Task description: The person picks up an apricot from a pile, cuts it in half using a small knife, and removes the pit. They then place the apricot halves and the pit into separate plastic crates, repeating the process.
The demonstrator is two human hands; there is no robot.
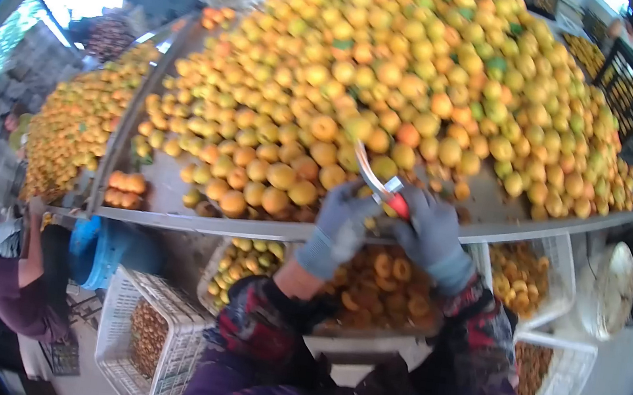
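And here is the big table (248, 228), its metal front edge running right across beneath the hands, its top heaped with a broad mound of yellow-orange fruit (397, 72); there's a bare strip of tabletop at the near left, between the mound and the rim, and another bare patch just right of the hands; below the edge, a bin of orange fruit (385, 286) sits between the forearms, a slatted white crate (192, 325) to its left with floor showing beside it; over on the right, an upper crate (563, 282) and a lower crate (576, 379) stand close together, open floor beyond them; a blue barrel (105, 254) stands near the table's left corner, a person in a dark top (16, 290) beside it; now the gloved hands, right at the front edge: the right hand (432, 229) is closed round the red-handled tool (398, 203), whose curved metal end reaches up and left over the tabletop, towards the nearest fruit; the left hand (346, 217) is curled just beside it, something small and yellowish by its fingers, though I can't tell whether it's gripped
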